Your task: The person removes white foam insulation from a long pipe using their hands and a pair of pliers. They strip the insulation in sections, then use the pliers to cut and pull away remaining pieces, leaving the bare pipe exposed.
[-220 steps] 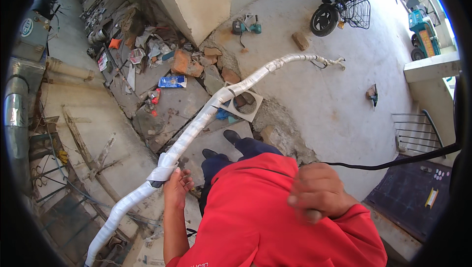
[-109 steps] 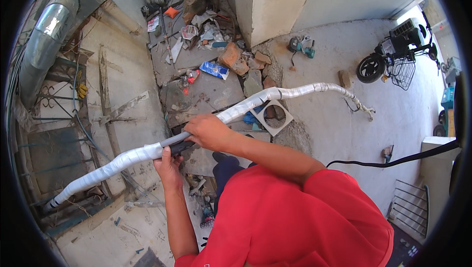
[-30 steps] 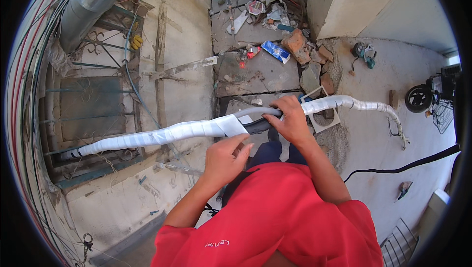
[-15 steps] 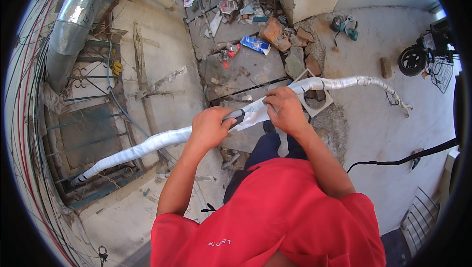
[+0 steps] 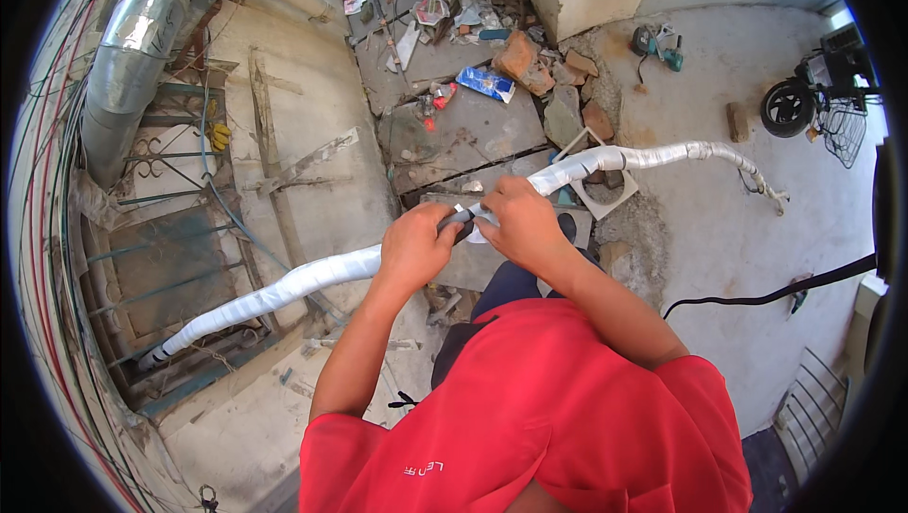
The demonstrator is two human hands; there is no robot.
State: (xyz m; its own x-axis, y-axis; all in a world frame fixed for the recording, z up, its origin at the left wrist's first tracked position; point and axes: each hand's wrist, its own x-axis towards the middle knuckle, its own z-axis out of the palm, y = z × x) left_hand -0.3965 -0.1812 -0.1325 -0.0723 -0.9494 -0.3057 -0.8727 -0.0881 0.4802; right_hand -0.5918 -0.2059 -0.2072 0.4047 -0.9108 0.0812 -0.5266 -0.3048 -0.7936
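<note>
A long insulated pipe bundle (image 5: 303, 283), wrapped in shiny white tape, runs across in front of me from a barred opening at lower left to the far right. Around its middle my left hand (image 5: 416, 243) is closed. A short stretch of dark grey pipe covering (image 5: 458, 221) shows bare between my hands. Just right of it, the fingers of my right hand (image 5: 522, 220) are closed on the wrapped bundle, with a loose bit of white tape under them. My fingers partly hide the tape's end.
Broken bricks (image 5: 518, 54) and rubble lie ahead, with a blue packet (image 5: 486, 84) beside them. A square white frame with a round hole (image 5: 605, 206) lies under the bundle. A silver duct (image 5: 132, 50) and cables stand left. Power tools (image 5: 657, 47) and a wheeled vehicle (image 5: 790, 114) are right.
My right hand has moved left and down along the bundle, closer to my left hand. The loose white tape between them now shows less. The whole view has shifted slightly.
</note>
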